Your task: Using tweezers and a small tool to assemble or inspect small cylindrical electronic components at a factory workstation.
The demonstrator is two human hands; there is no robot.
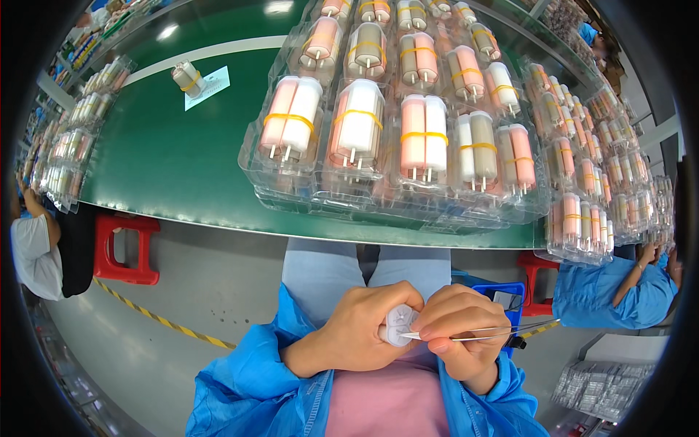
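I see my left hand (364, 328) curled tight around a small white rounded plastic piece (399, 325), of which only the end face shows between the thumb and the bent fingers. My right hand (460, 328) pinches a thin pair of silver metal tweezers (466, 336); their tips touch the face of the white piece just beside my left thumb, and their long legs run out past my right knuckles. Both hands sit close together above my lap, over a pink shirt and the open front of a blue work coat (247, 386). Well beyond the fingertips lies a green table (167, 160) carrying stacked clear plastic blister trays (291, 182) filled with pink, white and beige cylinders bundled in pairs by yellow rubber bands (422, 135). Farther off past my left hand, one single banded bundle (188, 77) stands on a pale slip of paper. A red plastic stool (124, 251) stands beneath the table edge.
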